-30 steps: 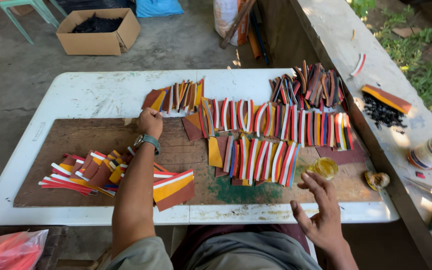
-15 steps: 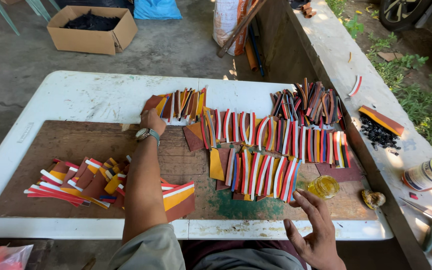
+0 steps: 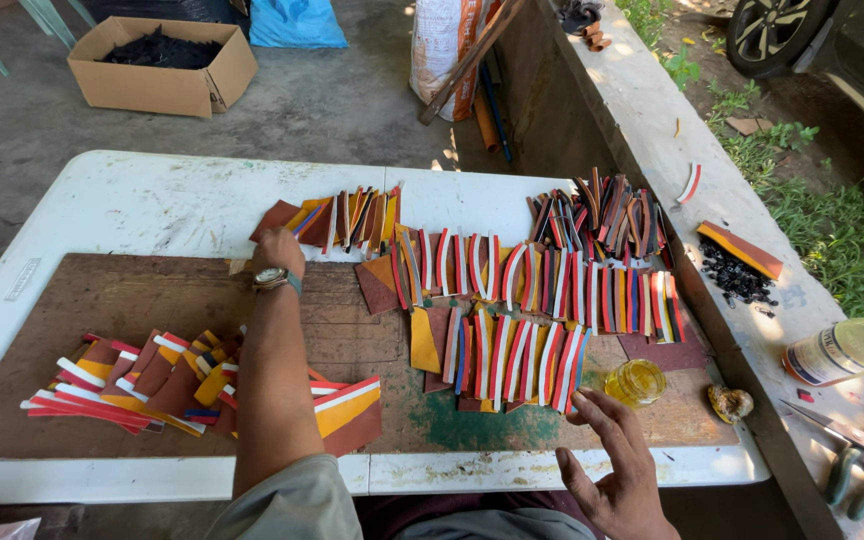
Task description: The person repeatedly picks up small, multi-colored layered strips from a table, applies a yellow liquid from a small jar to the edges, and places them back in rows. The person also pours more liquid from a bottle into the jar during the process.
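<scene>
Beyond my table (image 3: 132,205) a cardboard box (image 3: 164,70) of dark scraps sits on the concrete floor, with a blue bag (image 3: 297,22) behind it. A white sack (image 3: 444,45) leans at the wall. On the ledge to my right lie a bottle (image 3: 845,348) of yellow liquid, black crumbs (image 3: 732,276), and pliers (image 3: 857,465). A car wheel (image 3: 764,30) shows past the grass.

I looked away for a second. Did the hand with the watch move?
Barely: the left hand still rests at the far edge of the brown board, beside the striped pieces.
</scene>
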